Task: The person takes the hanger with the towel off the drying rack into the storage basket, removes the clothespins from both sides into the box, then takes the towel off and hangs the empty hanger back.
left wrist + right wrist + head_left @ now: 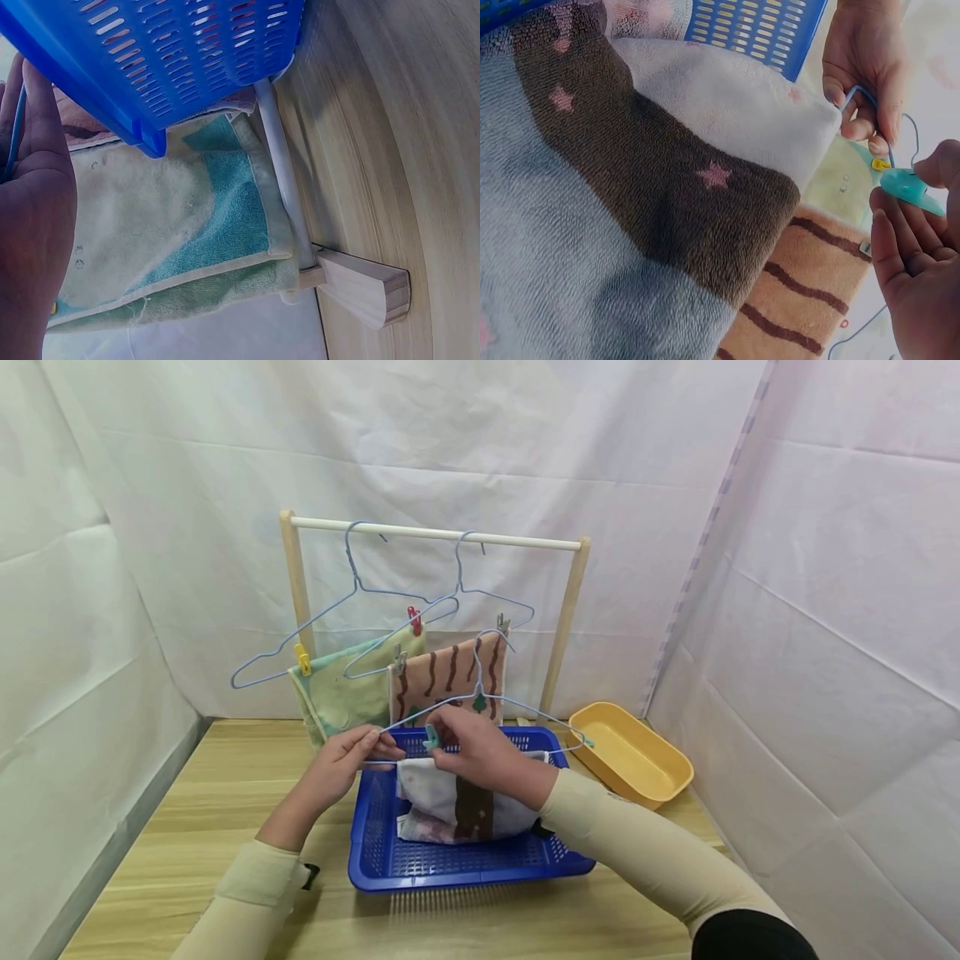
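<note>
My left hand (341, 768) grips the left end of a blue wire hanger (479, 681) between thumb and fingers. A white, grey and brown towel (712, 176) with pink stars hangs folded over the hanger's bottom bar, above the blue basket (465, 885). With thumb and fingers, my right hand (483, 752) pinches a teal clothespin (904, 184) close to the towel's left top corner. At the hanger's right end shows another teal clip (588, 742). In the left wrist view, the hanger wire (15, 135) crosses my left palm.
Behind the basket stands a rack (442, 532) with two blue hangers. They carry a green towel (348, 689) with yellow and red clips, and a brown-striped towel (450, 672) with grey clips. A yellow tub (630, 752) sits on the wooden table (217, 785) at right.
</note>
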Motion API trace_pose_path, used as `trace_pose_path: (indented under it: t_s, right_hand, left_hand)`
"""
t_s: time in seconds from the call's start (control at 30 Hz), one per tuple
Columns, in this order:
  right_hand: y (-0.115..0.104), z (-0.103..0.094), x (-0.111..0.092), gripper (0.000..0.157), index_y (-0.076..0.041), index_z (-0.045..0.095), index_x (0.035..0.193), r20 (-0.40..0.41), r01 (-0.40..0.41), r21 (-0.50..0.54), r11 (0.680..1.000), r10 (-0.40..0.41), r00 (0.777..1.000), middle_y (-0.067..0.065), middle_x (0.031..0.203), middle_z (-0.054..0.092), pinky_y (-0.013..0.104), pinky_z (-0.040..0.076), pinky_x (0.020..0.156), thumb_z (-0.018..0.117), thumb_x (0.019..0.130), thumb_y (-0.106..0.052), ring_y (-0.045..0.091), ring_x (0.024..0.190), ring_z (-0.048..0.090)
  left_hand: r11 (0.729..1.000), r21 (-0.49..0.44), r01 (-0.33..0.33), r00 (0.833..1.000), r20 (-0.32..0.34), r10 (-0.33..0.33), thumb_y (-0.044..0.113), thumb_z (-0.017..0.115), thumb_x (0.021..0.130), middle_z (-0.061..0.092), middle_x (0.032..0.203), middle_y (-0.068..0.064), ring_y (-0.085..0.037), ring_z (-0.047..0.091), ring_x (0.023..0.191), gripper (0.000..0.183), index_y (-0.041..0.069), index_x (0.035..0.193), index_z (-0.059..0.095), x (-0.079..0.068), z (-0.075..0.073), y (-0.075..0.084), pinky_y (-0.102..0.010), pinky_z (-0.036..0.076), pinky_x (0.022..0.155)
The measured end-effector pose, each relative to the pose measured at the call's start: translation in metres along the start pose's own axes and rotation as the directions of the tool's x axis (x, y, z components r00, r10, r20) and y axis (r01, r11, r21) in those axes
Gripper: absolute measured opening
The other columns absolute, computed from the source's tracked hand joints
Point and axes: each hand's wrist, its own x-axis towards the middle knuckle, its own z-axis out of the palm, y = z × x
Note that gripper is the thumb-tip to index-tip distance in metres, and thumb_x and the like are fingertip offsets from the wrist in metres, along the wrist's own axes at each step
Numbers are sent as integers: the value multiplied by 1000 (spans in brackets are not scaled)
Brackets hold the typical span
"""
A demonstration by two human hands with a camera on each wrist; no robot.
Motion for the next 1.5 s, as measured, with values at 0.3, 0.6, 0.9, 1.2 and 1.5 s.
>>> trace_pose_path:
  t_s: [0.3,0.6,0.9,1.2,1.5]
  right_hand:
    - [9,-15,-13,31,-9,69,126,-46,36,-26,999,-38,998,0,108,64,28,59,82,83,99,-6,14,96,61]
    - [16,-31,-20,34,-9,73,135,-54,49,-71,996,-53,997,2,122,67,30,62,90,80,101,-4,16,104,65]
    - [25,-49,-26,34,-7,75,135,-45,-8,-65,998,5,999,3,111,66,31,64,84,80,102,-5,18,99,68]
    - [29,-62,-33,28,-1,76,129,-49,-25,-68,997,22,999,6,111,69,34,67,82,80,101,-3,19,94,69]
    - [35,-80,-39,26,-2,78,125,-95,-64,-17,998,62,994,6,108,70,41,66,80,80,100,0,19,91,66]
  left_hand:
    - [1000,-3,3,1000,9,-3,17,36,124,77,119,-28,-17,78,112,43,-15,125,65,0,0,0,-39,68,93]
    - [1000,-1,-10,1000,2,10,16,36,124,77,119,-29,-15,78,111,42,-14,124,66,1,0,0,-39,68,92]
    - [1000,-15,-5,1000,-8,5,15,36,123,76,119,-31,-15,79,111,42,-17,125,63,0,1,-1,-40,68,92]
    - [1000,-19,2,1000,-12,-2,16,37,124,76,119,-31,-15,79,110,43,-17,125,64,1,0,-1,-40,68,92]
    - [1000,-16,9,1000,-14,-9,16,37,124,76,118,-30,-16,79,110,43,-17,125,64,1,-1,-1,-40,68,92]
